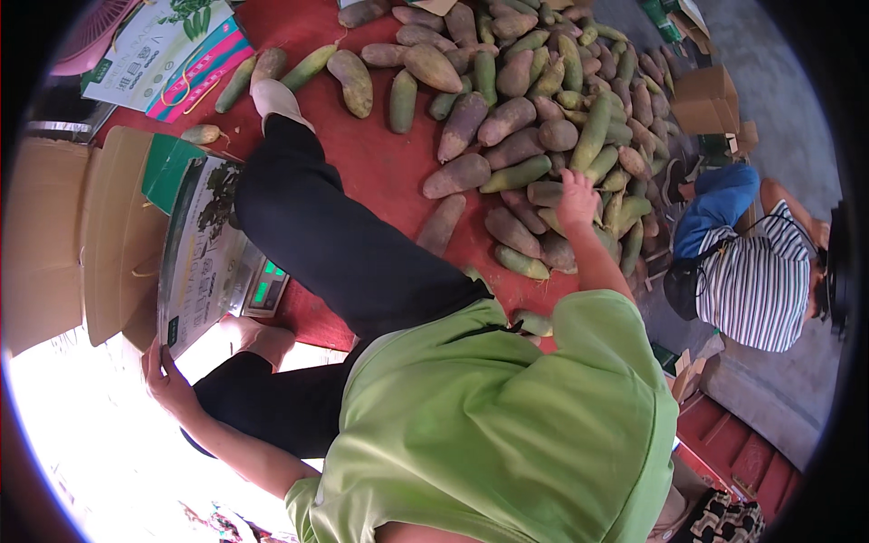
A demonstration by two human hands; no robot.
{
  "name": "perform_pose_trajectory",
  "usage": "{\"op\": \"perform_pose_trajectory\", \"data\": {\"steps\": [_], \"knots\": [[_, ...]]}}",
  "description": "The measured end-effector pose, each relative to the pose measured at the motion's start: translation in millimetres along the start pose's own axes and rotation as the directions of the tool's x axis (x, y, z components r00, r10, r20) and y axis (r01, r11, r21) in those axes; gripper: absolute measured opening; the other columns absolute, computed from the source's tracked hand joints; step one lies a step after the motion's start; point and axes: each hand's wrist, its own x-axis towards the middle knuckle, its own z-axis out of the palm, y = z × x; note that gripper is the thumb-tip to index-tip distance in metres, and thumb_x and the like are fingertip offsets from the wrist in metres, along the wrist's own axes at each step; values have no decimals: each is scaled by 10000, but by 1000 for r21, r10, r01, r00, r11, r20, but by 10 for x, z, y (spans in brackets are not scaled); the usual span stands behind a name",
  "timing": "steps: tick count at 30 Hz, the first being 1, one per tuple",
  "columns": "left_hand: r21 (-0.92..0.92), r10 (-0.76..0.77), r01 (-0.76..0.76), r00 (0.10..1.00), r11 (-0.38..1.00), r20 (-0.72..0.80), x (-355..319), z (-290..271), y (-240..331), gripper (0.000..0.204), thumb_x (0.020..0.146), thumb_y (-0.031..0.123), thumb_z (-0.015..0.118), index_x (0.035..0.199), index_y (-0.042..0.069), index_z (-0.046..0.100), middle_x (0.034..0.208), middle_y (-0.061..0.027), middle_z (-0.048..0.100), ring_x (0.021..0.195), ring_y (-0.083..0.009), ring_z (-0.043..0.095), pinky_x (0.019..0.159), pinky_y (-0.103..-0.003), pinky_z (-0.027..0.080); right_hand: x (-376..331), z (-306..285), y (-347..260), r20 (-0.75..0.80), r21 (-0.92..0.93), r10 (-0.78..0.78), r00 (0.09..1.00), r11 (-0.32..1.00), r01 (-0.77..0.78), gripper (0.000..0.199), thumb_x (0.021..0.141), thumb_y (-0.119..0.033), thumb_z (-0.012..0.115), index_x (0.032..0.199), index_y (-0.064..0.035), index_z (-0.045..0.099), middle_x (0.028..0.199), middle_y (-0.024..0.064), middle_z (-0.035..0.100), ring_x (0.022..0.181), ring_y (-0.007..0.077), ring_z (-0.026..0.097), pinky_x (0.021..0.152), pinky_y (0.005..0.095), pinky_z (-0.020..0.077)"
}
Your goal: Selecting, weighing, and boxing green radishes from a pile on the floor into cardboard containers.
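The right grip (577, 201) touches the near end of a long green radish (594, 131); whether it is closed around it, I cannot tell. That radish lies on top of a heap of radishes (516, 118) toward the right edge of the red mat (394, 167). The left grip (168, 384) is clamped on the near corner of a printed carton (187, 281), beside a scale (262, 294).

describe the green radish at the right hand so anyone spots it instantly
Start at the heap on the red ground. Find the right hand over it; the green radish slants up-right from there. It is longer and greener than the round purplish radish on its left.
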Motion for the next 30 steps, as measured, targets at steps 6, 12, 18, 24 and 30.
{"op": "perform_pose_trajectory", "data": {"steps": [6, 12, 18, 24, 30], "knots": [[17, 46, -46, 999, 999, -10, 10, -57, 160, 231, 840, -33, 571, 1047, 21, 660, 924, -99, 641, 862, -252, 595, 799, -351, 464, -20, 154, 228, 232, -125, 6, 973, 992, 23, 514, 813, -110, 584, 1302, -228, 475, 1185, 42, 511, 1166, 241, 472, 942, 459, 405], [120, 108, -102, 993, 988, -45, 31, -89, 372, 274, 748, -71, 589, 982, 31, 689, 935, -99, 659, 901, -277, 604, 826, -368, 454, 61, 101, 145, 292, -180, 39, 956, 984, 14, 482, 789, -119, 620, 1240, -256, 519, 1168, 48, 517, 1161, 251, 474, 923, 454, 420], [26, -46, 47, 998, 999, -49, -8, -109, 403, 266, 780, -28, 581, 994, 78, 698, 923, -87, 650, 877, -274, 617, 778, -354, 476, 96, 262, 153, 319, -175, -79, 944, 974, 141, 444, 786, -112, 643, 1183, -158, 447, 1209, 44, 522, 1198, 247, 468, 890, 476, 425], [49, -94, 96, 995, 994, -35, -10, -102, 400, 239, 781, 48, 605, 981, 127, 710, 933, -40, 645, 909, -248, 598, 809, -364, 469, 82, -35, -290, 280, -91, -161, 946, 977, 193, 637, 679, -161, 784, 1201, -162, 419, 1190, 32, 515, 1175, 270, 478, 879, 489, 444], [88, -114, 117, 993, 989, -37, -16, -160, 446, 247, 789, 53, 590, 992, 136, 704, 936, -26, 645, 933, -233, 593, 841, -371, 454, 477, -960, -1254, -164, 225, -447, 879, 851, 475, 610, 646, -70, 758, 1180, -93, 464, 1144, 110, 536, 1104, 330, 484, 863, 477, 431]]}}
